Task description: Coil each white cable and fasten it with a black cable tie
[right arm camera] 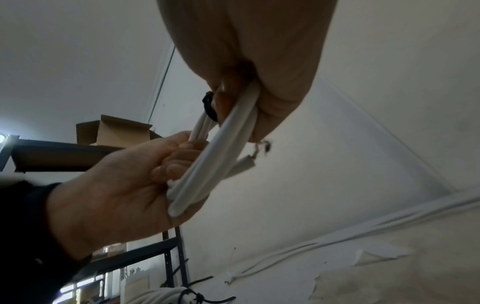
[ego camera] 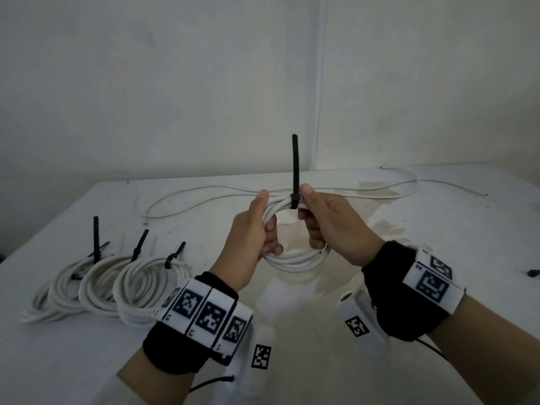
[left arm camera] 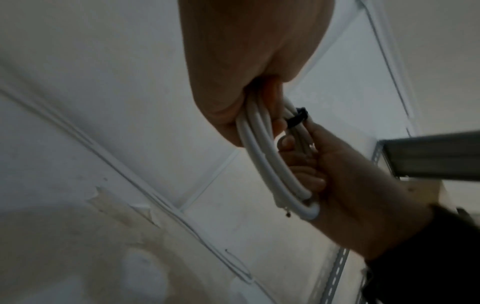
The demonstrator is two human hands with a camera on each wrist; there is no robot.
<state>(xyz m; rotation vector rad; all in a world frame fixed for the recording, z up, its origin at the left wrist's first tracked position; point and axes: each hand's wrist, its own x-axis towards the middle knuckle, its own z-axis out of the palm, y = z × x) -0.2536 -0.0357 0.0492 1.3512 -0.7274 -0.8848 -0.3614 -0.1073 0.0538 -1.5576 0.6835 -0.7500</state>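
I hold a coiled white cable (ego camera: pixel 295 258) upright above the table with both hands. My left hand (ego camera: pixel 264 226) grips the coil's left side, fingers curled through the loop. My right hand (ego camera: pixel 314 220) grips the right side, its thumb against the tie's head. A black cable tie (ego camera: pixel 294 200) wraps the top of the coil, its tail standing straight up. The left wrist view shows the coil (left arm camera: pixel 262 160), the tie (left arm camera: pixel 297 119) and my right hand (left arm camera: pixel 337 170). In the right wrist view the coil (right arm camera: pixel 223 148), the tie (right arm camera: pixel 209 107) and my left hand (right arm camera: pixel 124 181) appear.
Three tied coils (ego camera: pixel 99 285) lie in a row at the table's left. A loose white cable (ego camera: pixel 204 197) runs along the back of the table (ego camera: pixel 438 229). A small black item (ego camera: pixel 533 272) lies at the right edge. A metal shelf (right arm camera: pixel 52 154) holds a cardboard box (right arm camera: pixel 114 131).
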